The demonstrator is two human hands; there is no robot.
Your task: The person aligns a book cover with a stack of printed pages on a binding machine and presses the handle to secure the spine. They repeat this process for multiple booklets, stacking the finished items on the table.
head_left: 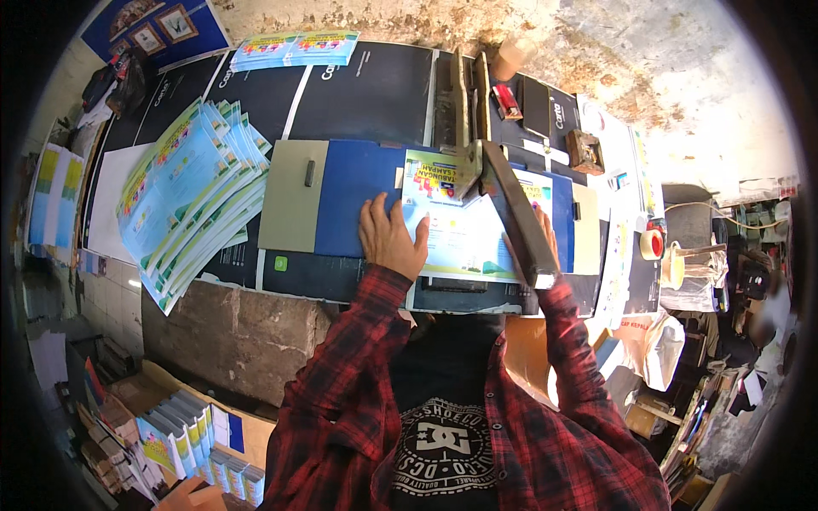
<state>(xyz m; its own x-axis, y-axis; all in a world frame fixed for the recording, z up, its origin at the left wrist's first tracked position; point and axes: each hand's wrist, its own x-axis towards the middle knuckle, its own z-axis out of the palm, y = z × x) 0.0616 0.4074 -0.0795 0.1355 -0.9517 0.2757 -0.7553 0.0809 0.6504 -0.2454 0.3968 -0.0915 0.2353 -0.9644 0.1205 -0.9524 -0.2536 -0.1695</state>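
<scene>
A printed blue, green and yellow booklet sheet lies on a blue board in front of me. My left hand rests flat at the sheet's left edge, fingers apart, thumb on the paper. My right hand lies at its right edge with fingers stretched out, partly hidden behind a dark metal lever. This lever belongs to a long-armed device, perhaps a large stapler, whose rails run toward the wall. It slants over the sheet and hides part of it.
Left of the board, a fanned pile of similar printed sheets overhangs the table edge. Another stack lies at the back. On the right are a wooden block, a red stapler and a tape roll. A box of booklets stands below left.
</scene>
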